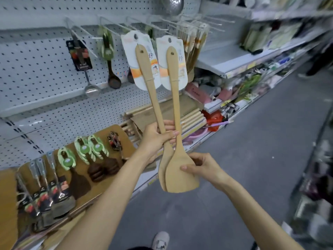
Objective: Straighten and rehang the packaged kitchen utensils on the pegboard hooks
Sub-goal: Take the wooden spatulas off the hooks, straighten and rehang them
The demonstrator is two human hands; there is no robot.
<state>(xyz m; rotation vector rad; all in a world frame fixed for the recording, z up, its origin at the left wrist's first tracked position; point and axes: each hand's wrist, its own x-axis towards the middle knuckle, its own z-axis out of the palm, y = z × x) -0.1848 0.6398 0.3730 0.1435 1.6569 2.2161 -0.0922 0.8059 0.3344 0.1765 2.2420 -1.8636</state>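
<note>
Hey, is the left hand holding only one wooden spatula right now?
No, the left hand grips the handles of both wooden spatulas together.

The left wooden spatula [154,98] and right wooden spatula [175,98] stand near upright in mid-air, blades down and overlapping, handles spreading upward, each backed by a white printed card [128,51].

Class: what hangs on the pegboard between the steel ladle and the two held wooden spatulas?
A green-carded dark ladle, plus a second ladle partly hidden; head view.
</note>
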